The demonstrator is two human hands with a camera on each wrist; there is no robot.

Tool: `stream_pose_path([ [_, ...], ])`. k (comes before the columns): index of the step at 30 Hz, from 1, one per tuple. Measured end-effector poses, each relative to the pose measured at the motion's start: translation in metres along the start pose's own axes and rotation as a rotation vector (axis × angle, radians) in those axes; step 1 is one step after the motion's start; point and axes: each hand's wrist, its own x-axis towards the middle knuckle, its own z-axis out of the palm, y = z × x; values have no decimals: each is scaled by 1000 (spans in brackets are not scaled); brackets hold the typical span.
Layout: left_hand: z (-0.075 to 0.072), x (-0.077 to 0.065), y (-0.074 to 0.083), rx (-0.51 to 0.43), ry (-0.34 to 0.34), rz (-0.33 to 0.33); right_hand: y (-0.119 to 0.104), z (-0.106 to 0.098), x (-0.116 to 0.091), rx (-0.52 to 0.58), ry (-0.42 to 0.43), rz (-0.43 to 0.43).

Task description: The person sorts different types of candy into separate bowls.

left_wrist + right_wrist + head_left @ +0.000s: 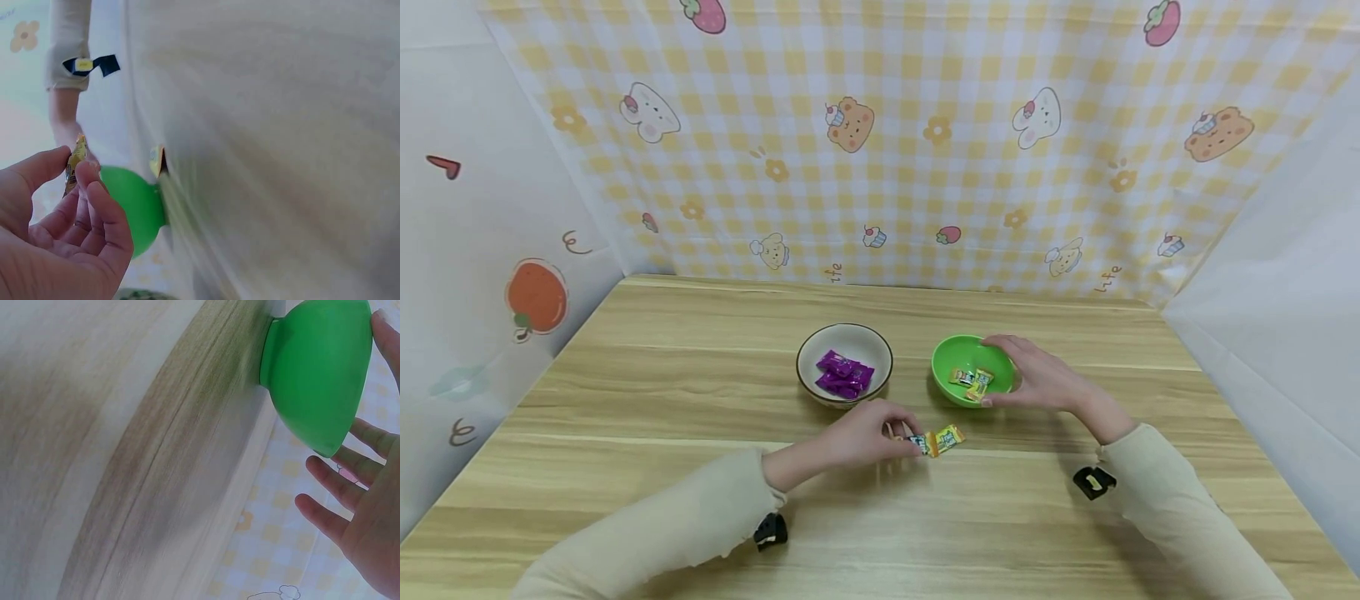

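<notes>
Between thumb and fingertips, my left hand [871, 435] pinches a small yellow wrapped candy [76, 164], close over the table. Just right of it lies another yellow wrapped candy [948, 439], which the left wrist view shows on the tabletop near the bowl's foot. My right hand [1037, 377] grips the rim of a green bowl [950, 360] from the right, thumb on the near side and fingers on the far side. Inside that bowl are yellow wrapped candies [980, 385]. In the right wrist view the bowl stands upright, its wall between thumb and fingers.
A white bowl with a dark rim [851, 337] stands left of the green one and holds several purple wrapped candies [844, 376]. Both rest on a wood-grain table [700, 358]. Behind it hangs a yellow checked cloth [910, 183], with white sheets at both sides.
</notes>
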Motion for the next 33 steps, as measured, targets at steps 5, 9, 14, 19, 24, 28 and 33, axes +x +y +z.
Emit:
stream_pose_path([
  [5, -12, 5, 3, -54, 32, -20, 0, 0, 0, 4, 0, 0],
  [9, -22, 10, 10, -78, 67, -23, 1, 0, 0, 4, -2, -1],
  [14, -29, 17, 16, -111, 93, -55, 2, 0, 0, 7, 0, -3],
  [19, -30, 30, 15, -117, 119, -69, 2, 1, -1, 12, 9, -13],
  [24, -31, 44, 15, -166, 142, -95, 2, 2, -1, 20, 10, -8],
  [28, -32, 55, 14, -166, 163, -134, 3, 2, 0, 26, 12, -4],
  [33, -32, 66, 13, -170, 186, -173, 3, 1, 1, 26, 14, -11],
])
